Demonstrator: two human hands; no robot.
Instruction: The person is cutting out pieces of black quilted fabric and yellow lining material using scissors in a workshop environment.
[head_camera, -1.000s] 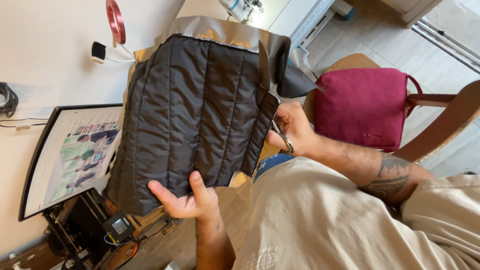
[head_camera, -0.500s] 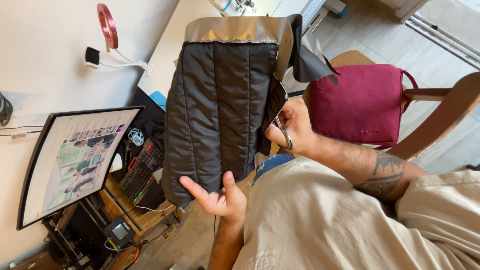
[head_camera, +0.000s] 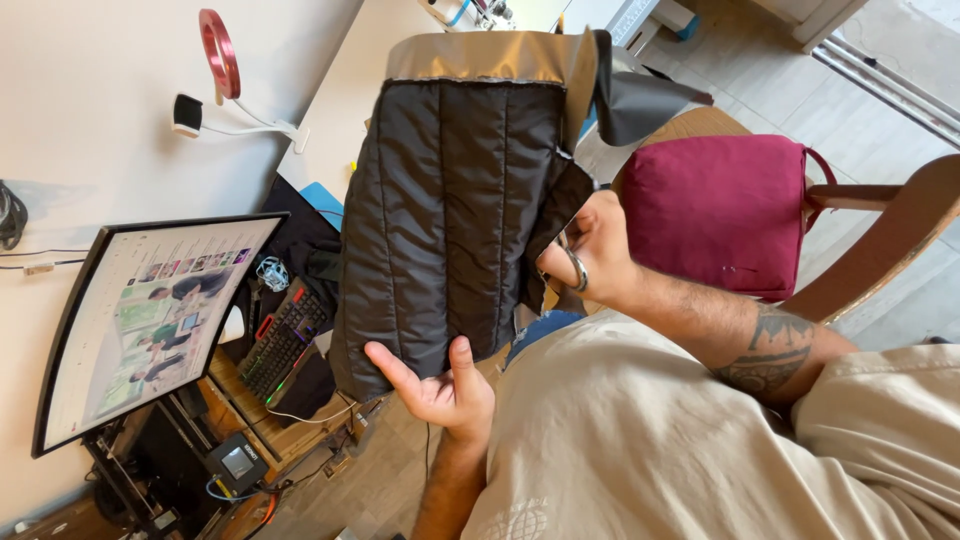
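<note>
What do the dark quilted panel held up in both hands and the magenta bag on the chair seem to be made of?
The quilted panel looks like padded synthetic fabric, perhaps nylon: slight sheen, puffy channels between vertical stitch lines, with a smooth tan band along its top. The magenta bag looks like matte woven cloth, maybe cotton canvas: soft, creased, no shine. The chair looks like varnished wood.

- Quilted padded panel (head_camera: 450, 210): held up at frame centre, between both hands.
- Left hand (head_camera: 435, 385): at the panel's lower edge.
- Right hand (head_camera: 590, 255): at the panel's right edge.
- Cushion (head_camera: 720, 215): right of the panel, on the wooden chair (head_camera: 890, 250).
- Monitor (head_camera: 140, 320): left of the panel.
- Keyboard (head_camera: 285, 340): between monitor and panel.
- Ring lamp (head_camera: 220, 50): behind the monitor, on the desk (head_camera: 340, 90).
</note>
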